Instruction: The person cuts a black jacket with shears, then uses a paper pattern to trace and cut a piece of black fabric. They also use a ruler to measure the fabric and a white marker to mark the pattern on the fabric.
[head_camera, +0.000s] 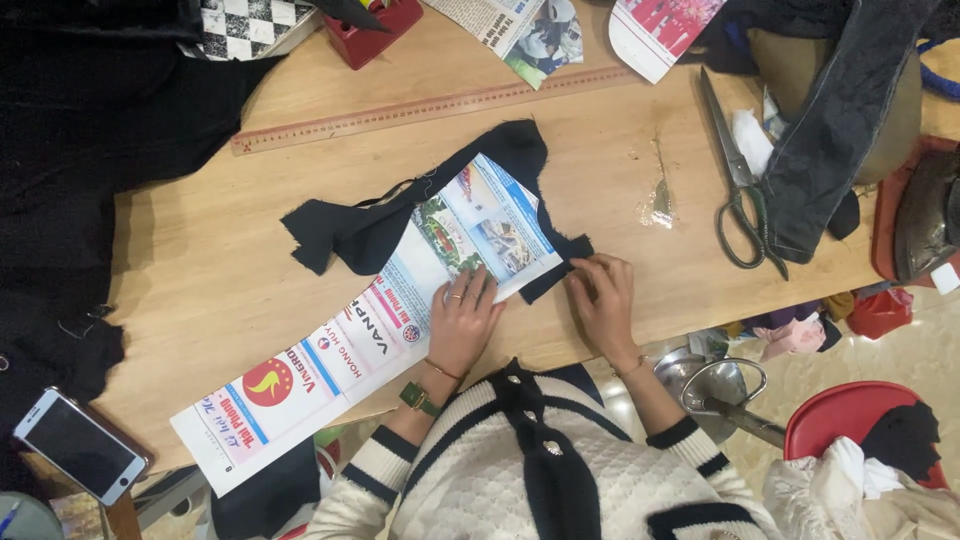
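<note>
A long strip of printed newspaper (330, 365) lies diagonally on the wooden table (200, 260), its upper end covering a piece of black fabric (370, 225). My left hand (465, 320), with a ring and a wristwatch, presses flat on the paper near its middle. My right hand (600, 298) rests at the paper's right corner, fingers closed on the black fabric edge that sticks out there.
Large scissors (738, 185) lie to the right beside dark cloth (840, 130). A wooden ruler (430, 108) runs along the back. A phone (80, 445) sits at the front left, an iron (925, 215) at the far right, a black garment (90, 130) on the left.
</note>
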